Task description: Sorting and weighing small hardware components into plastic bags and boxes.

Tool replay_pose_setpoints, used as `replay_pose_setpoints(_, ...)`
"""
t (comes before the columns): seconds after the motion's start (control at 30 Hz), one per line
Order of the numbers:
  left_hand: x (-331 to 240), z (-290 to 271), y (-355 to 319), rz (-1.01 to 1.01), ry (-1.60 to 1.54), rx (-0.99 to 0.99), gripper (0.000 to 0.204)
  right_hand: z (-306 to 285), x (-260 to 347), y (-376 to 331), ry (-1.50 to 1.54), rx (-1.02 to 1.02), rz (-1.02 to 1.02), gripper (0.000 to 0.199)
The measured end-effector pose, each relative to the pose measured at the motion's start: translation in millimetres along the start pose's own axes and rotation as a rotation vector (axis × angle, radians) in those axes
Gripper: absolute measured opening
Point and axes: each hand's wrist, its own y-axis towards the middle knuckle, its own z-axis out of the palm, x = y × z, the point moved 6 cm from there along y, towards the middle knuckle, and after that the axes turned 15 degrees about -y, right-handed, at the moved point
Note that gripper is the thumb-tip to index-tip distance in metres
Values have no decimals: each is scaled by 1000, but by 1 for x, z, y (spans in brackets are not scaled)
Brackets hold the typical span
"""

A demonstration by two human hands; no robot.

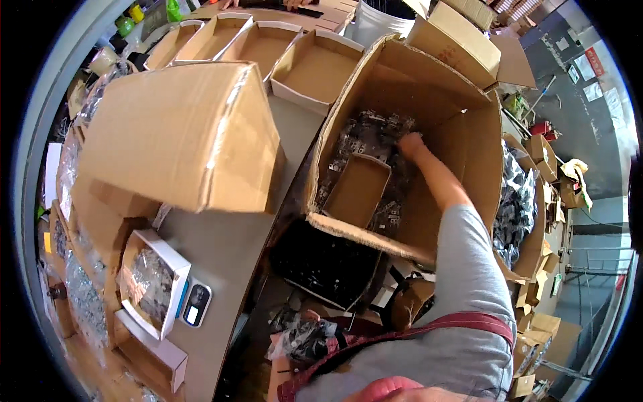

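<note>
My right hand (410, 144) reaches deep into a large cardboard box (462, 157). Its fingers are curled at a heap of small dark metal parts (367, 137); what they grip is too small to make out. An open shallow carton (362, 191) lies on the parts inside the box. Low and close to my body, my left hand (312, 314) is closed on a clear plastic bag (301, 340) with dark pieces in it. The bag covers most of that hand.
On the grey table (214, 244), a big carton (161, 134) stands left, near a digital scale (196, 305) and a white box (175, 285) with bagged parts. Several shallow trays (318, 67) line the back. A black bin (325, 261) sits below. Another person's hands (295, 3) show at the far edge.
</note>
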Motion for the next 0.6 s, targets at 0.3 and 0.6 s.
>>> replay_pose_setpoints(0.3,-16,35,-19,-62,82,271,51,-200,-58,-154,1062,-73,-47,21)
replay_pose_setpoints(0.6,-13,58,9,-174,138,904,36,-375,8,-413,1939,-331,-154,39)
